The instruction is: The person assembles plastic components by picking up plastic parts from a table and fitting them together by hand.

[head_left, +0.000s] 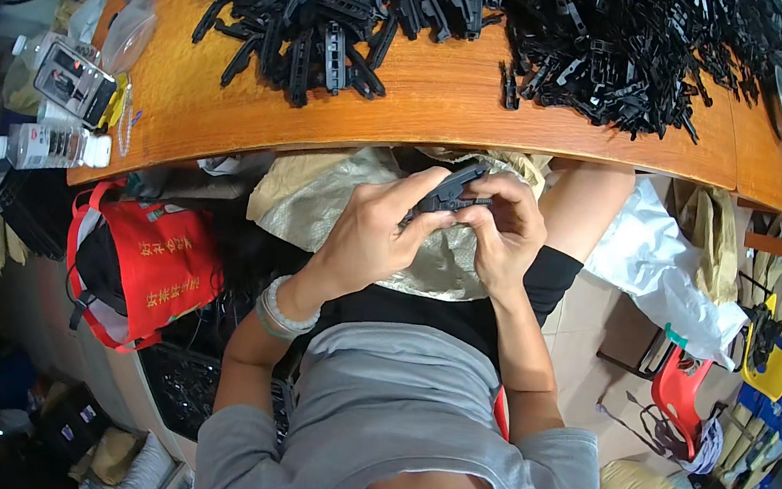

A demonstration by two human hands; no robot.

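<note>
Grey shirt cloth (418, 400) lies nearest the camera, spread over the person's shoulders and belly just below the two grips. Above it, the left grip (378, 227) is clamped on a black plastic part (446, 192), thumb underneath and fingers over its back. Facing it, the right grip (510, 224) has its thumb and fingers pinched on the near end of the same part; whether the short dark bit between those fingertips is a separate piece, I cannot tell. So the part sits between both grips, held up at a slant over the lap and short of the bench (228, 114). Pale bracelets (285, 308) circle the wrist behind the left grip.

Under the grips, a beige sack (312, 197) lies across the lap. Beyond them, on the bench, are a heap of long black parts (335, 8) and, farther to the right, a heap of smaller black parts (620, 66). Well to the left of the left grip are a phone (76, 84) and a clear bottle (52, 146) with a white cap. Closer on that side, below the bench, hangs or stands a red bag (168, 262). To the right of the right grip, past the bare knee, are a crumpled white sack (647, 258), a red chair (679, 399) and something yellow (768, 374).
</note>
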